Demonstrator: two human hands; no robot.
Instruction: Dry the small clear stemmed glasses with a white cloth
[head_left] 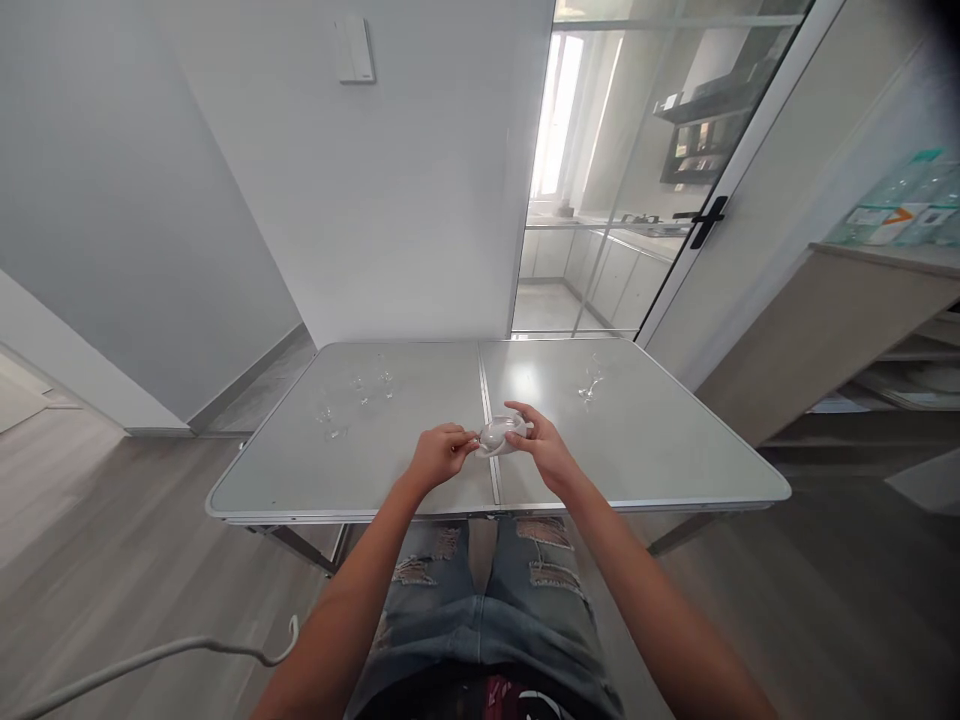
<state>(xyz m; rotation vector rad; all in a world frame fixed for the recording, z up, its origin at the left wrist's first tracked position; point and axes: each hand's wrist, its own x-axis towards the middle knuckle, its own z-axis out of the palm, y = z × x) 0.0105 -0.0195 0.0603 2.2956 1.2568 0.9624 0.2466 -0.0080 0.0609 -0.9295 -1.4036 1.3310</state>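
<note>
Both hands, left [442, 455] and right [546, 450], and the clear object [493, 434] between them blocked the middle of my table [667, 465] near the front edge. To the right, I had a broad open stretch out to the rounded corner. Farther back on the left, scattered clear pieces [363, 390] obstructed me; I had a passage between them and another clear piece [587, 392] at right, bounded by the wall [405, 200] beyond.

1. Hands [441, 457]: two.
2. Clear glass [493, 435] held between them: one.
3. Surface [637, 460]: one.
4. Clear glassware [364, 397], left: at least three pieces.
5. Clear glassware [587, 392], right: at least one.
6. Door handle [707, 222]: one.
7. Plastic bottles [892, 218], right: at least two.
</note>
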